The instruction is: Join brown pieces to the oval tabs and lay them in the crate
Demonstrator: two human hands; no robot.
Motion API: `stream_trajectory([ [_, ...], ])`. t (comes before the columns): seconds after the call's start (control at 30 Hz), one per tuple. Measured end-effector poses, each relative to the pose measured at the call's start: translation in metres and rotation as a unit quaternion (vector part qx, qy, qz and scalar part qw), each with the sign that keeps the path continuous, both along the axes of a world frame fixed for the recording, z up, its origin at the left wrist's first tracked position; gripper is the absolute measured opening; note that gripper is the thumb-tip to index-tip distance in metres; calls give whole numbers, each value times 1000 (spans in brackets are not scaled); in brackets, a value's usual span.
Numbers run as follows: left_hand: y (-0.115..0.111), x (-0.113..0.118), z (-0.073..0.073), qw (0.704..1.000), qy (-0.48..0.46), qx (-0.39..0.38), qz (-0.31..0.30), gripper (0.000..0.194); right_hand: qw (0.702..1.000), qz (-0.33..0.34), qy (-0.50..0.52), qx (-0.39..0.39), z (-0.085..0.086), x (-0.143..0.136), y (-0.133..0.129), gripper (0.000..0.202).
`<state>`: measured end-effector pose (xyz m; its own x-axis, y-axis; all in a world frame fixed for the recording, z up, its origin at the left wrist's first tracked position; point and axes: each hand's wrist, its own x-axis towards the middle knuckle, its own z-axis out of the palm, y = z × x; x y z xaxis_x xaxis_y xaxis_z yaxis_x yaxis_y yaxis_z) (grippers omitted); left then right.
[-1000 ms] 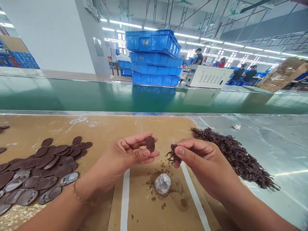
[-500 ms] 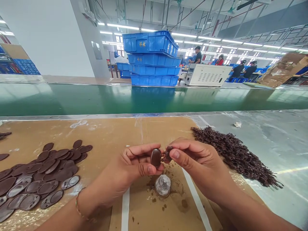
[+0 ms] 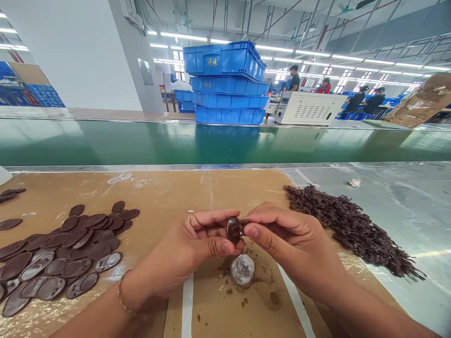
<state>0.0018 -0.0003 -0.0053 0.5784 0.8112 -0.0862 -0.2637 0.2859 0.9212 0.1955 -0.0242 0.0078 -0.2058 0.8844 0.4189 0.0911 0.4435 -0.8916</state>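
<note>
My left hand (image 3: 206, 239) pinches a glossy dark brown oval piece (image 3: 233, 230) between thumb and fingers. From the right, my right hand (image 3: 287, 237) holds a small dark brown knotted strip (image 3: 244, 224) against the oval piece's edge. The fingertips partly hide where the two meet, and I cannot tell whether the strip passes through the oval. Just below the hands stands a small round whitish container (image 3: 242, 270), with dark spots on the brown board around it.
Flat brown oval pieces (image 3: 75, 265) lie heaped on the left. A long pile of dark stringy strips (image 3: 347, 225) lies on the right. Beyond the brown board (image 3: 169, 188) runs a green belt (image 3: 148, 143), with stacked blue crates (image 3: 225, 87) behind. Several people are in the background.
The oval piece has turned slightly in my left fingers. My right fingers and the strip have come closer to it, narrowing the gap. The view has shifted a little.
</note>
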Motion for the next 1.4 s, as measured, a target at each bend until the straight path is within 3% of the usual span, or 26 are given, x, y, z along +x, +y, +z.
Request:
stream_trajectory([
  [0.17, 2, 0, -3, 1000, 4, -11, 15, 43, 999, -6, -7, 38, -5, -1, 1, 9],
  [0.4, 2, 2, 1, 1000, -10, -3, 18, 39, 999, 29, 23, 18, -8, 0, 3, 11],
  [1.0, 3, 1, -2, 1000, 3, 4, 28, 39, 999, 22, 17, 44, -15, -4, 4, 10],
  [1.4, -1, 5, -2, 998, -7, -42, 46, 34, 1000, -7, 11, -5, -13, -8, 5, 10],
])
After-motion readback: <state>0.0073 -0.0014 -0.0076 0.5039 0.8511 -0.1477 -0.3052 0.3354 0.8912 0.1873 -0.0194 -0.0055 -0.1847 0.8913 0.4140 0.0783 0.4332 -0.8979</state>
